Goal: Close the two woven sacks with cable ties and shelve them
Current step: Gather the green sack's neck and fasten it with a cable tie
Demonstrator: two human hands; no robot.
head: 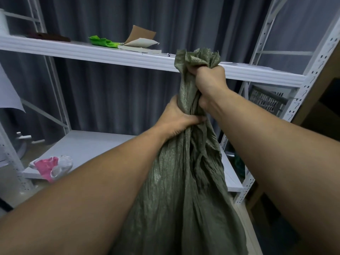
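Observation:
A green woven sack (184,181) hangs upright in front of me, its mouth gathered into a twisted neck. My right hand (209,78) grips the neck near the top, just under the ruffled opening (198,57). My left hand (176,118) grips the neck lower down, fingers wrapped round the bunched fabric. The sack is held up in front of a white metal rack, its top level with the upper shelf (92,50). No cable tie shows on the neck. A second sack is not in view.
On the upper shelf lie a green cloth (102,42), an open notebook (139,46) and a dark item (49,36). The lower shelf (88,144) carries a pink and white bag (51,167). A grey crate (266,102) stands at right behind the rack post (312,74).

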